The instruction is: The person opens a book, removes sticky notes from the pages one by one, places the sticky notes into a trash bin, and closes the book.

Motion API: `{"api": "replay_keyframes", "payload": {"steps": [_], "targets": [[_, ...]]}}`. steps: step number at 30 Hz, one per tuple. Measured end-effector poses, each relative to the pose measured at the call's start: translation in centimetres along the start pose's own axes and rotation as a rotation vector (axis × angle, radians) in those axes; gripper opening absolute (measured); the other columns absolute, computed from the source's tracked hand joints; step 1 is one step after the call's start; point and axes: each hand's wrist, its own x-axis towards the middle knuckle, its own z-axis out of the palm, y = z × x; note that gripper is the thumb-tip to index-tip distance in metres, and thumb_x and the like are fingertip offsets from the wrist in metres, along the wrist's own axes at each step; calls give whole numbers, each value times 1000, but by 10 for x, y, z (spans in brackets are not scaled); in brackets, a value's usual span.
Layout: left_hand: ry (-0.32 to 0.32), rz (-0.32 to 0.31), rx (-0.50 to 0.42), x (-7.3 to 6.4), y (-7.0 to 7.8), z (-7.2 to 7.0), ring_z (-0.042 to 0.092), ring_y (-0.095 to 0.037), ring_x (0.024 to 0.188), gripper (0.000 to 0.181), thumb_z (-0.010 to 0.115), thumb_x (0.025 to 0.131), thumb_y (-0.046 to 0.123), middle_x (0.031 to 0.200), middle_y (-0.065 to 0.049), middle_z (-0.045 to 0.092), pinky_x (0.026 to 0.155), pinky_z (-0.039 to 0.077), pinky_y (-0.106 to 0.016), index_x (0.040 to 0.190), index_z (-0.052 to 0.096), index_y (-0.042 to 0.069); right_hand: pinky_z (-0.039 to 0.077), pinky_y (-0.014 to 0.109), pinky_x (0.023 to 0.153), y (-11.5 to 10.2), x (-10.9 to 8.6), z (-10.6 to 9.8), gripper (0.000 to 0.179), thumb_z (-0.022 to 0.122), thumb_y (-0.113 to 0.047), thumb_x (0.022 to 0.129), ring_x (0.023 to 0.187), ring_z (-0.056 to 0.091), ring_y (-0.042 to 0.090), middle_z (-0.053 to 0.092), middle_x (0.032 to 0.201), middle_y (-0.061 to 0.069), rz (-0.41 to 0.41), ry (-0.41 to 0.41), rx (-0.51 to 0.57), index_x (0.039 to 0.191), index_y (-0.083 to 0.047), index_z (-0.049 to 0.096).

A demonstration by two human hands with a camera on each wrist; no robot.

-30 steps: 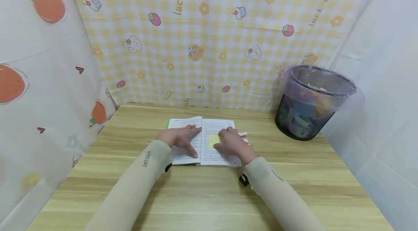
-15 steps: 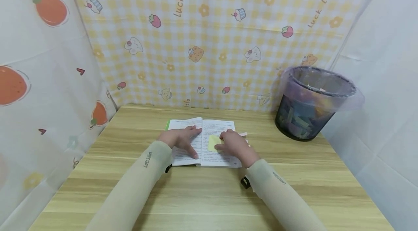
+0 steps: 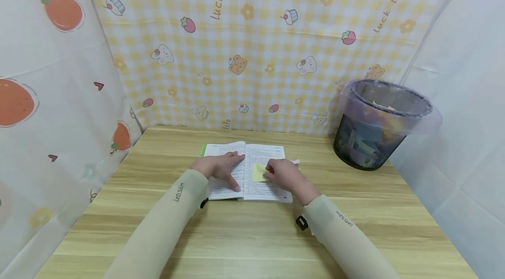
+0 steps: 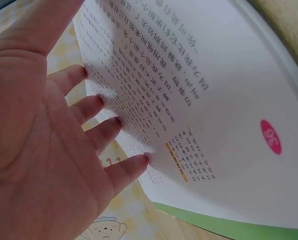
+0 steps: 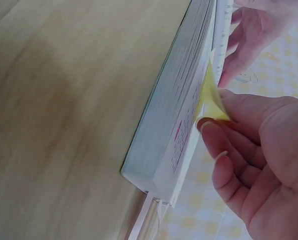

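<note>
An open book [image 3: 260, 193] with printed pages lies on the wooden table. My left hand [image 3: 222, 169] rests on its left page, fingers spread, fingertips touching the paper in the left wrist view. On the right page is a yellow sticky note [image 3: 258, 173]. My right hand [image 3: 287, 176] pinches the note's right edge between thumb and curled index finger. In the right wrist view the sticky note [image 5: 212, 100] bends up away from the page at the pinched corner, while its far side stays against the paper.
White paper tabs [image 3: 295, 162] stick out from the book's right edge. A dark bin [image 3: 364, 138] with a purple plastic liner stands at the back right. A yellow checked curtain [image 3: 252, 51] hangs behind the table [image 3: 244, 244].
My right hand's fingers have closed on the sticky note's right edge, and that edge has lifted. The right wrist has turned and moved slightly right. My left hand has stayed put.
</note>
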Motion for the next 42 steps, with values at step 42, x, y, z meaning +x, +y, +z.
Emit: {"api": "replay_keyframes", "payload": {"steps": [42], "targets": [[4,14,-8,-2,-3,4,1,-29,175,126,96,78,52,188,1,1,139,7,-64,177,21,33,44,36,57,87,-32,-206,41,48,-28,112,69,60,29,77,108,22,204,515,26,135,-4,73]]}}
